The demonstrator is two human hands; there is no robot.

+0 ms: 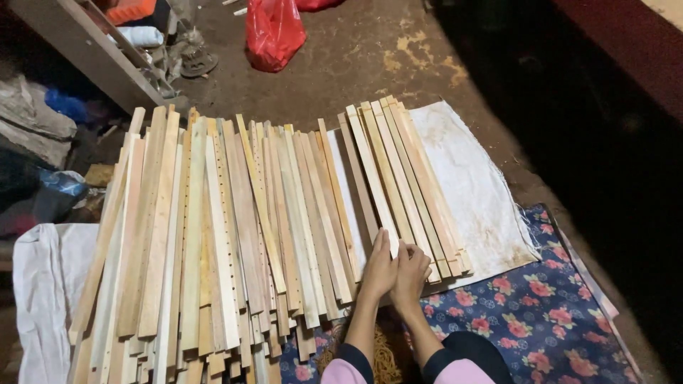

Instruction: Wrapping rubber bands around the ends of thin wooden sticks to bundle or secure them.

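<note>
You are working over a wide spread of thin wooden slats [235, 235], pale and tan, lying side by side and overlapping on the ground; several are showing rows of small holes along their length. They are fanning away from you, their near ends ragged and uneven at the lower left, where a white cloth [39, 284] is lying under and beside them.

Further right, a neater bundle of slats [409, 185] is lying close-packed and slightly angled, its near ends squared off together. It is resting on a stained white sack [477, 185], which is itself sitting on a dark blue mat with pink flowers [548, 313]. Beyond the wood, a red plastic bag [274, 32] is sitting on the dirt floor [370, 64], and clutter and a leaning board [78, 43] are crowding the upper left corner. Nothing is lying between your hands and the wood.

Your left hand [379, 270] is resting on the near end of a pale slat [370, 171] at the left edge of the neat bundle, fingers together and lying flat along it. Your right hand [411, 274] is pressing just beside it, touching the left hand, its fingers curled down over the near ends of the neighbouring slats. Whether either hand is truly gripping a slat or only pressing on it, you cannot tell from here.
</note>
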